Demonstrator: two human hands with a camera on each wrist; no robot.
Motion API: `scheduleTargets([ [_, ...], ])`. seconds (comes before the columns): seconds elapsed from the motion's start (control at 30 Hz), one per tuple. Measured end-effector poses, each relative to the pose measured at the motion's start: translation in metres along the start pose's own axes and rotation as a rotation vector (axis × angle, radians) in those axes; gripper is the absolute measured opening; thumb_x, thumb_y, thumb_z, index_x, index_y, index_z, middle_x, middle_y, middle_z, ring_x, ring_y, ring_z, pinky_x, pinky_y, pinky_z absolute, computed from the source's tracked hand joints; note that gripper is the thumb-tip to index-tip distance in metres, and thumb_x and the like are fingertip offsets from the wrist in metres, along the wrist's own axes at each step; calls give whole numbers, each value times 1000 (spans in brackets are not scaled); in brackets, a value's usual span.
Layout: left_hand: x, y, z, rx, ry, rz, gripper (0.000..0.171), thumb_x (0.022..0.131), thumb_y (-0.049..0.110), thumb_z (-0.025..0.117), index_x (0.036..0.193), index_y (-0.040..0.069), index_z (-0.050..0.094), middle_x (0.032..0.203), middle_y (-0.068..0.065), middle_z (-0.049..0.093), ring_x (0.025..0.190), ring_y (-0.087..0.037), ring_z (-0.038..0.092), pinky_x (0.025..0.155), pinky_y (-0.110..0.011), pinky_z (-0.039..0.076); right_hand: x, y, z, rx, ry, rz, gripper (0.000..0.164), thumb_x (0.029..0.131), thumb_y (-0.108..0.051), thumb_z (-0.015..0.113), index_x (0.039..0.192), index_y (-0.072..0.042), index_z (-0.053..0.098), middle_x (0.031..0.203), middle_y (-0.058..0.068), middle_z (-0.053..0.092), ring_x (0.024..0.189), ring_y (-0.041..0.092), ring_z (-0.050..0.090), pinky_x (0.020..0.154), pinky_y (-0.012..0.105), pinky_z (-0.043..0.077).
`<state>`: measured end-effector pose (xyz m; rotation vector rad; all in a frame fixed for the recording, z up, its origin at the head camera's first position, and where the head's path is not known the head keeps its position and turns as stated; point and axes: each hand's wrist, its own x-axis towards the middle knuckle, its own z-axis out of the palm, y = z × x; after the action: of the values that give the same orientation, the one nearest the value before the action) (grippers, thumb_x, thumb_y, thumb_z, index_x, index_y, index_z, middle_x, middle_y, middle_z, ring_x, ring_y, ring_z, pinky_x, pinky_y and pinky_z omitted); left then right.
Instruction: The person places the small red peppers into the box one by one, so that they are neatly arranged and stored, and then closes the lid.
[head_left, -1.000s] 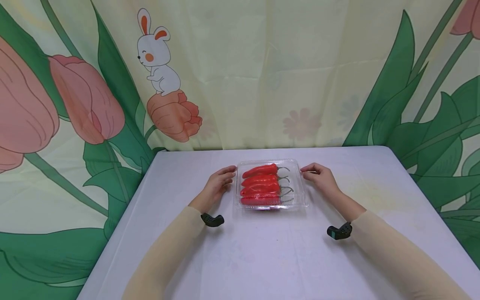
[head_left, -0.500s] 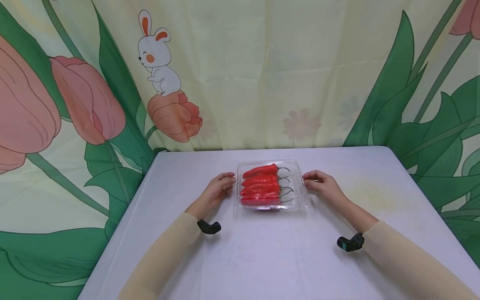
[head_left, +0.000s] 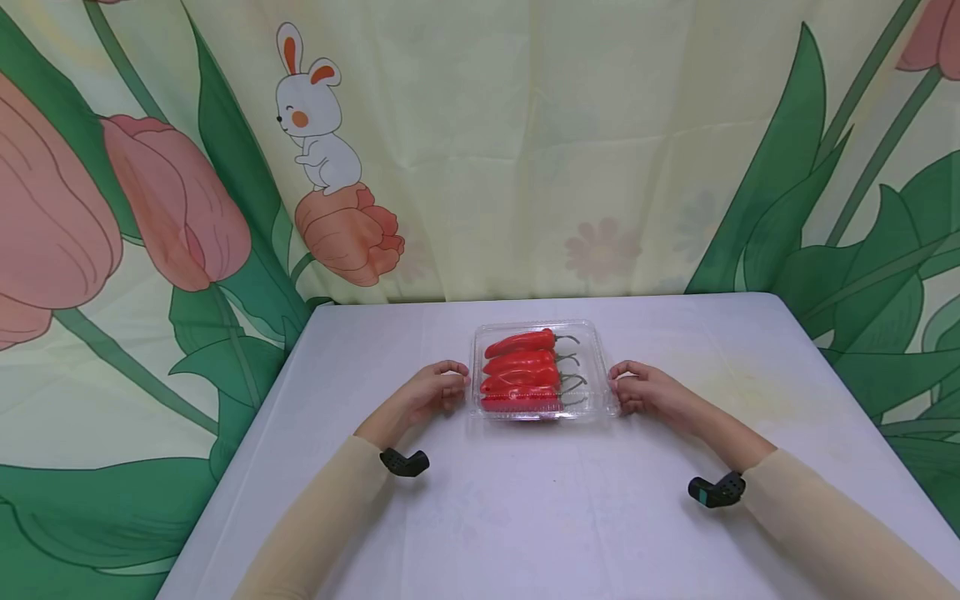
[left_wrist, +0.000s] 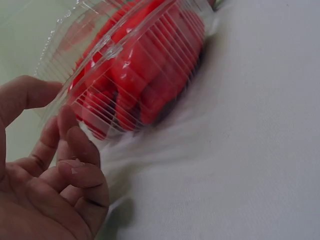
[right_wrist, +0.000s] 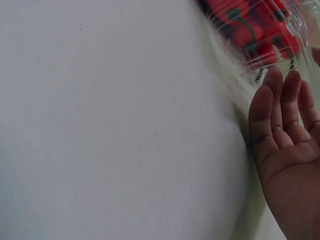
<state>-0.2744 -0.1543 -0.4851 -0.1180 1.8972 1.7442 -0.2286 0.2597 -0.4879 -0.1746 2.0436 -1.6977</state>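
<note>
A clear plastic clamshell box (head_left: 606, 383) lies on the table with several red peppers (head_left: 521, 362) inside, their green stems pointing right. My left hand (head_left: 429, 393) is at the box's left side. In the left wrist view, its thumb and forefinger (left_wrist: 68, 117) are at the rim, thumb above and forefinger below, the other fingers loosely bent. On the opposite side is my right hand (head_left: 652, 393), fingertips at the box's right edge. The right wrist view shows its fingers (right_wrist: 290, 100) fairly straight beside the ribbed wall; its thumb is mostly out of frame.
A white cloth covers the table (head_left: 525, 517). Behind it hangs a curtain (head_left: 480, 150) printed with tulips and a rabbit. A black wrist camera (head_left: 405, 462) sits on the left wrist, and another wrist camera (head_left: 717, 490) on the right.
Both hands have slid along the box's sides toward the near edge, and the forearms have drawn back and outward. The box and peppers stay in place.
</note>
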Motion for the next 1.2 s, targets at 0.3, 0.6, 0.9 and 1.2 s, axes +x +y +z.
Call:
scheduleTargets([
  [0.3, -13, 1, -2, 166, -171, -59, 19, 93, 21, 70, 108, 12, 62, 81, -2, 58, 71, -16, 49, 59, -25, 40, -5, 5, -11, 25, -219, 20, 12, 107, -17, 53, 110, -8, 60, 89, -2, 63, 82, 13, 61, 79, 27, 55],
  [0.6, -22, 2, -4, 285, -275, -86, 18, 93, 28, 72, 101, 12, 72, 86, -1, 69, 70, -16, 52, 58, -24, 38, -6, 4, -10, -6, -348, 45, 24, 107, -19, 51, 105, -2, 68, 84, 1, 68, 71, 9, 59, 69, 22, 52],
  [0.9, -25, 4, -4, 346, -344, -71, 31, 95, 33, 71, 106, 4, 79, 93, -3, 79, 64, -13, 53, 55, -23, 34, -5, 4, -10, -17, -334, 43, 26, 107, -19, 52, 103, 1, 70, 83, -1, 70, 64, 7, 57, 62, 20, 49],
  [1.2, -20, 2, -4, 384, -306, 10, 33, 98, 35, 68, 109, 6, 79, 96, -4, 79, 64, -14, 50, 56, -23, 33, -3, 0, -9, -101, -241, 12, 39, 107, -20, 54, 110, 17, 63, 83, 1, 70, 60, 7, 55, 58, 21, 44],
])
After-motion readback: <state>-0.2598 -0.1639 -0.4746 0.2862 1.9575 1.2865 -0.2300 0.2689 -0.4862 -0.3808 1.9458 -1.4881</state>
